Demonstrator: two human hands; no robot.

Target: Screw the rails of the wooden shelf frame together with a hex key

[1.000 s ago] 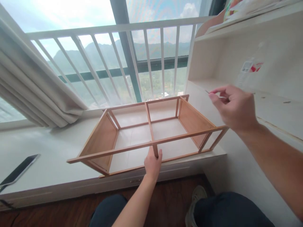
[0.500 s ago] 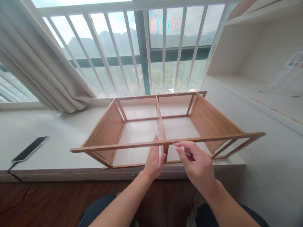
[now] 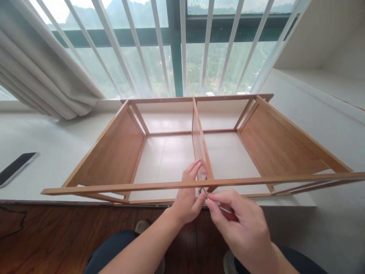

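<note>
A wooden shelf frame (image 3: 128, 187) lies on the white sill, with a divider panel (image 3: 201, 137) across its middle. My left hand (image 3: 185, 194) reaches under and behind the front rail. Its fingers lie along the divider's left face and its thumb is near the divider's front end, steadying it. My right hand (image 3: 242, 217) is closed in a pinch on a thin, screw-like piece (image 3: 205, 193). The tip of that piece points at the joint of divider and rail, just below the rail. Whether it touches the wood is not clear.
A phone (image 3: 17, 167) lies on the white sill (image 3: 48, 140) at the left. A grey curtain (image 3: 48, 68) hangs behind it, next to white window bars (image 3: 159, 49). A white cabinet wall (image 3: 308, 114) stands close on the right. Below the sill is a dark wooden floor (image 3: 51, 236).
The view has dropped and come closer to the frame. My right hand has brought the thin piece from the rail's front, right of the divider, to just below the rail at the divider joint.
</note>
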